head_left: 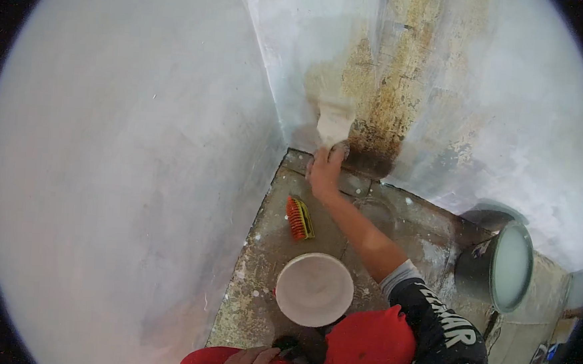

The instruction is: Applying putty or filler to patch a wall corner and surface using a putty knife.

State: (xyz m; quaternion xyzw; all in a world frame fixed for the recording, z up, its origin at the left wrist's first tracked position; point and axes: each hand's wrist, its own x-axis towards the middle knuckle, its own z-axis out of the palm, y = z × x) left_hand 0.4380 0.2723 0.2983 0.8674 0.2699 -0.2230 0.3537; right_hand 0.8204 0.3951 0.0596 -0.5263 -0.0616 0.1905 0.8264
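My right hand (326,167) is stretched forward and closed round the handle of a wide, flat, whitish tool (335,126), perhaps a flat brush. Its far end is smeared by motion and meets the low part of the wall, beside a stained strip (391,101) of brown and yellow. My left hand (250,363) lies with its fingers stretched over my red-clad knee and holds nothing. On the floor before me stands a round white bucket (314,290), pale inside. Just beyond it lies a scrubbing brush (299,218) with orange bristles and a yellow-green edge.
A dark bucket (476,267) with a pale greenish top sits by the wall at right. The left wall (133,159) runs close beside me and meets the facing wall in a corner. White splashes dot the worn floor (250,306).
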